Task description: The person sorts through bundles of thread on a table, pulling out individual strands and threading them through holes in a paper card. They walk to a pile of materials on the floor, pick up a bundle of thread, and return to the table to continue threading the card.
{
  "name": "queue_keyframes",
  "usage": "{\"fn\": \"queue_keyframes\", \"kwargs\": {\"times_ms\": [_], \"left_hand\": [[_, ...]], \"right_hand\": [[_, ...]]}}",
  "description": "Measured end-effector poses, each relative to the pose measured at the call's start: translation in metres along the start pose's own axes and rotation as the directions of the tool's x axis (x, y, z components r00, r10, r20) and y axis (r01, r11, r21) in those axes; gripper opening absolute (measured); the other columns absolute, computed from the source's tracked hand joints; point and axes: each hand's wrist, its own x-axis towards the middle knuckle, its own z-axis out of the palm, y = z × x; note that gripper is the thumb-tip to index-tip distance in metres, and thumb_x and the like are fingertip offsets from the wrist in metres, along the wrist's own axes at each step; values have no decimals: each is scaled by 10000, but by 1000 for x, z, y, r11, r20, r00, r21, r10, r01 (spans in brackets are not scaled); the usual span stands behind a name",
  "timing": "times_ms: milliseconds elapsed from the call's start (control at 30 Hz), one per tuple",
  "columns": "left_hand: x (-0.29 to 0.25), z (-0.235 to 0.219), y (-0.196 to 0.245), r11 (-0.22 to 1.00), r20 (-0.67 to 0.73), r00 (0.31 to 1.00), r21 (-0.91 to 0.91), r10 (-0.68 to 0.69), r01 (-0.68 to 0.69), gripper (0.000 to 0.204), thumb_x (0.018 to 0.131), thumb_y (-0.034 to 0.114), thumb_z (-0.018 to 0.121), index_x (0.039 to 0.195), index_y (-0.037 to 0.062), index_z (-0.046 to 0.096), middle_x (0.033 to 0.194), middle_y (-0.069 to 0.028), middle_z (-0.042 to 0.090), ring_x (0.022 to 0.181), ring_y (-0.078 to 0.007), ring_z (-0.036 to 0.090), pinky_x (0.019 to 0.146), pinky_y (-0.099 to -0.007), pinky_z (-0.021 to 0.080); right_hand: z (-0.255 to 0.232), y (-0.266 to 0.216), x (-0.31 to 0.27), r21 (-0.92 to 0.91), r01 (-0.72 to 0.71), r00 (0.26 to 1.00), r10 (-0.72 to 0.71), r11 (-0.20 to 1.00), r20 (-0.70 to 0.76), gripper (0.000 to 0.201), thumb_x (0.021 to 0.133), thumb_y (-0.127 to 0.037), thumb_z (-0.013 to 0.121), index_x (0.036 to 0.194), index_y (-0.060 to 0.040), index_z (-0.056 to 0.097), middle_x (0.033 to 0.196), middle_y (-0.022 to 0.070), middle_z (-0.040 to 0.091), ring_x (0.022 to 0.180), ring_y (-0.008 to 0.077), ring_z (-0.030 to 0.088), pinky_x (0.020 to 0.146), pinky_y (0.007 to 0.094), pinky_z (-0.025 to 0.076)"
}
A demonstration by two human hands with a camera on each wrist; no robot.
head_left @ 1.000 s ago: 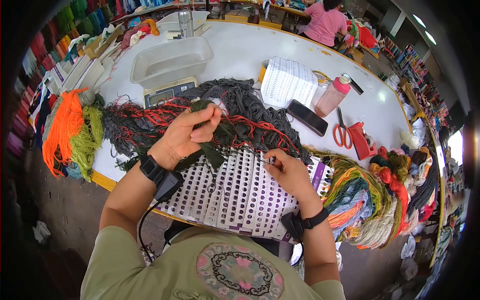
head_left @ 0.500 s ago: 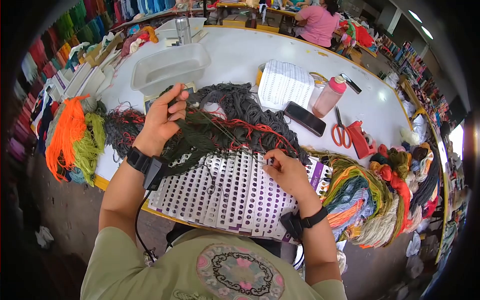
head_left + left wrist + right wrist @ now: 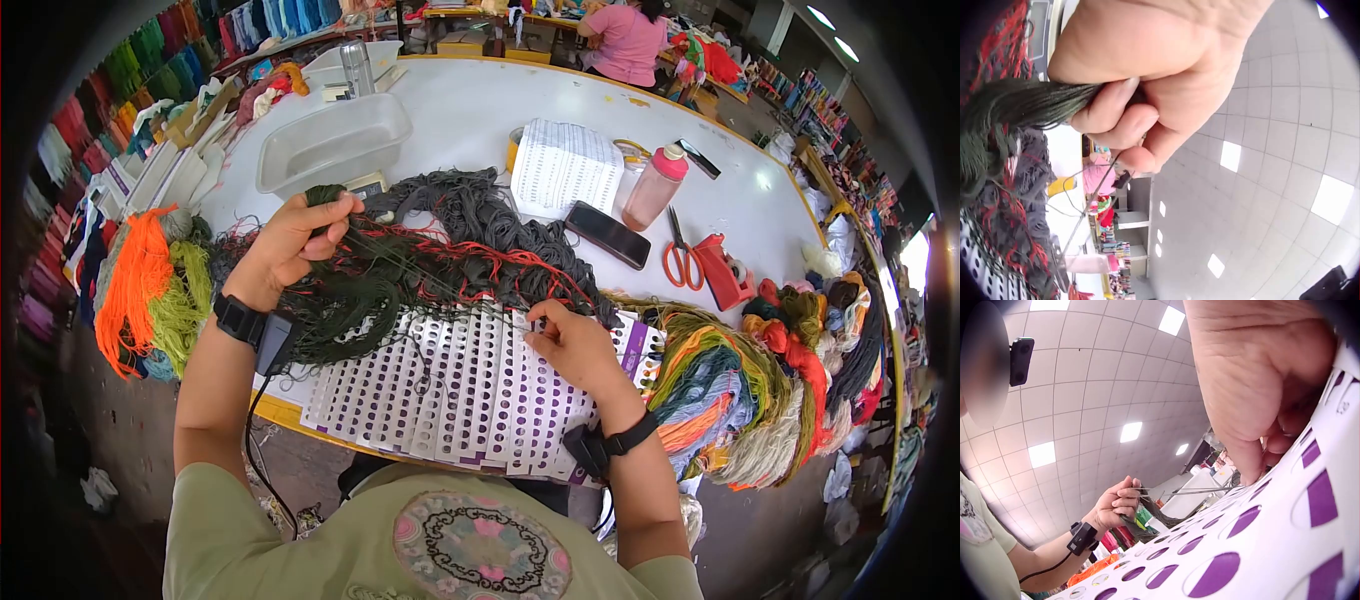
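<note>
The left hand grips a dark green yarn skein at its top, raised over the pile's left part; in the left wrist view the fingers curl round the dark green strands. Thin strands run from that hand toward the right hand, which pinches near the top of the punched white cards. In the right wrist view its thumb and fingertips meet close above the card surface; what lies between them is mostly hidden. Grey and red yarn lies behind the cards.
Behind the yarn are a clear tub, printed sheets, a phone and a pink-capped bottle. Scissors and a red tape dispenser stand to the right. Coloured yarn bundles and orange yarn flank the cards.
The left hand has moved left, drawing the green skein with it, and the skein now hangs spread in loops. The right hand has stayed nearly in place at the cards.
</note>
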Motion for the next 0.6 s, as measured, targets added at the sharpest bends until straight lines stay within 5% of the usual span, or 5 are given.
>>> {"fn": "queue_keyframes", "kwargs": {"times_ms": [167, 233, 367, 500, 600], "left_hand": [[9, 11, -3, 997, -8, 999, -70, 39, -39, 179, 903, 173, 640, 983, 17, 604, 634, 26, 506, 445, -12, 327, 399, -186, 246], [12, 10, -1, 886, 26, 997, 457, 79, -82, 176, 842, 128, 667, 984, 31, 628, 645, 51, 483, 505, -18, 363, 454, -205, 284], [13, 3, -10, 600, 48, 987, 789, 153, -132, 195, 774, 100, 684, 954, 30, 654, 636, 67, 465, 597, -38, 436, 534, -216, 332], [10, 22, -8, 789, -272, 957, 608, 103, 88, 185, 853, 196, 654, 855, 11, 646, 583, 58, 437, 515, -48, 374, 462, -230, 283], [22, -6, -15, 987, -109, 992, 145, -60, 75, 177, 906, 202, 587, 867, 31, 605, 581, 60, 400, 460, -43, 324, 399, -218, 221]], "right_hand": [[2, 4, 0, -17, 21, 1000, -21, 1000, -17, 244, 844, -297, 669, 1015, -141, 591, 711, 54, 639, 670, 264, 636, 602, 385, 471], [2, 4, 1, -31, 11, 1000, -11, 999, 4, 248, 847, -307, 664, 1018, -142, 592, 720, 57, 647, 676, 266, 639, 606, 389, 474], [-1, 0, 0, -37, -5, 1000, 6, 999, 11, 252, 847, -312, 663, 1022, -144, 594, 729, 61, 652, 683, 269, 642, 609, 391, 476], [3, 4, 1, -21, 8, 1000, -8, 1000, -3, 250, 844, -307, 666, 1020, -145, 594, 728, 61, 651, 682, 269, 642, 608, 390, 476], [1, 4, 1, -22, 13, 1000, -13, 1000, -9, 244, 843, -300, 668, 1018, -148, 592, 723, 59, 647, 674, 269, 639, 602, 390, 474]]}}
